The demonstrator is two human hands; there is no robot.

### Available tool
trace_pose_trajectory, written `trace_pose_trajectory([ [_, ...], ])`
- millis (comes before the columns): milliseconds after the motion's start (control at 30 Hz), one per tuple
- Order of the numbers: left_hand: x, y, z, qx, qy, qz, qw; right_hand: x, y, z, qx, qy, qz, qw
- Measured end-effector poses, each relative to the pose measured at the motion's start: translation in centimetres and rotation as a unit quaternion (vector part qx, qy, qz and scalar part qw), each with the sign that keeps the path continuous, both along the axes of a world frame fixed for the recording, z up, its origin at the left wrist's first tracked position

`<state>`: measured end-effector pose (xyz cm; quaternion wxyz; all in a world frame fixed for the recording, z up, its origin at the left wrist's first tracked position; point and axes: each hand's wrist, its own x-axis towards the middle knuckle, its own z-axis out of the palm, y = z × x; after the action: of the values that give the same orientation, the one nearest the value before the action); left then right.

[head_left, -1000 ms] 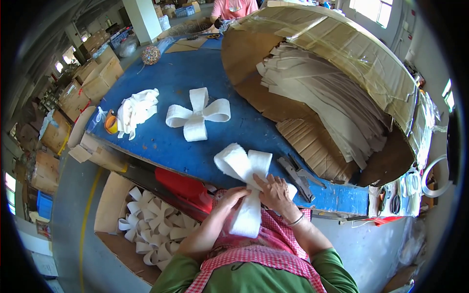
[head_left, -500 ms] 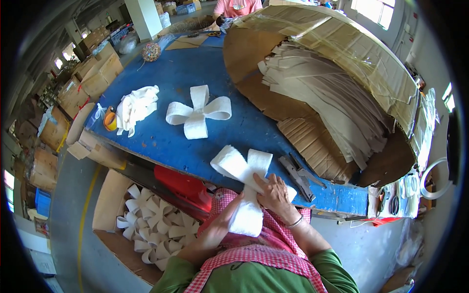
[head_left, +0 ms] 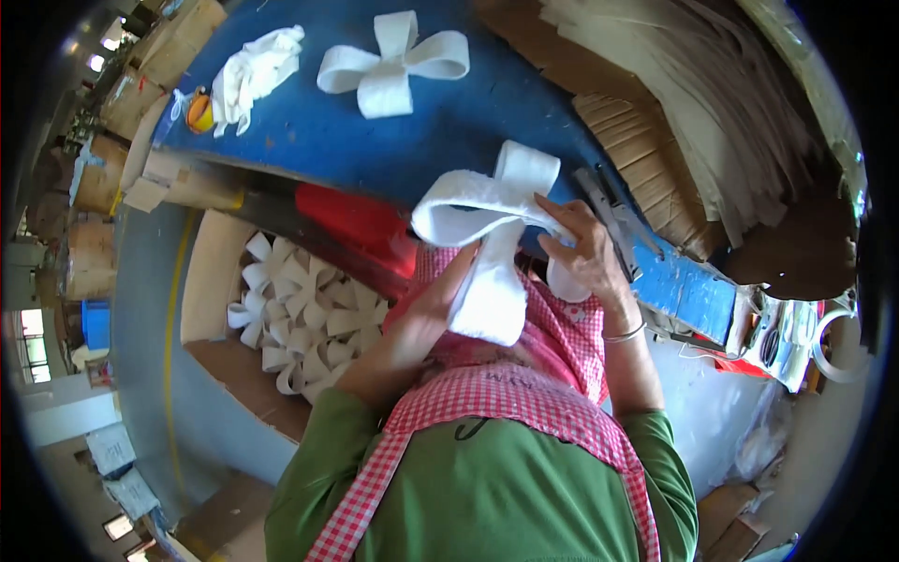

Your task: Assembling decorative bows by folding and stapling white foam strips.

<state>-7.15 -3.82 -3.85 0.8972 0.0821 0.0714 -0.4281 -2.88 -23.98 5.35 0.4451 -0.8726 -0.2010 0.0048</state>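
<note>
Over my lap at the table's front edge is a white felt bow (head_left: 492, 304), its loops made of wide fuzzy strips. My left hand (head_left: 447, 292) holds it from the left, with some fingers hidden behind the felt. From the right, my right hand (head_left: 588, 245) pinches one strip near the middle, so that the left loop bulges open. Just beyond the right hand lies a grey metal stapler-like tool (head_left: 613, 220). A finished-looking four-loop white bow (head_left: 393, 67) rests farther back on the blue table (head_left: 328, 140).
Crumpled white cloth (head_left: 255, 77) and an orange tape roll (head_left: 199, 114) lie at the table's left. A cardboard box (head_left: 208, 281) of several white bows (head_left: 300, 300) stands on the floor at left. At right, a large carton (head_left: 632, 140) holds pale strips (head_left: 693, 122).
The view has tipped down toward my body. My right hand has gone from pressing flat on the bow's centre to pinching a strip, and the left loop has opened wider.
</note>
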Motion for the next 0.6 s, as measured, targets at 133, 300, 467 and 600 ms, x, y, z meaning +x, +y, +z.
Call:
trace_pose_trajectory([
  [133,0.0,0.1,0.2,-0.018,0.034,0.068,0.997,-1.2,1.1,-0.3,-0.065,-0.039,0.028,0.997],
  [300,-0.6,0.1,0.2,-0.011,0.004,0.051,0.999,-2.6,2.3,-1.7,-0.173,-0.130,0.037,0.976],
  [467,-2.1,-0.2,6.8,0.182,-0.047,0.159,0.969,-3.0,2.6,-3.3,-0.268,-0.173,0.037,0.947],
  [600,-1.0,0.6,2.3,0.036,0.010,0.065,0.997,-2.9,3.2,-2.1,-0.264,-0.219,0.042,0.938],
])
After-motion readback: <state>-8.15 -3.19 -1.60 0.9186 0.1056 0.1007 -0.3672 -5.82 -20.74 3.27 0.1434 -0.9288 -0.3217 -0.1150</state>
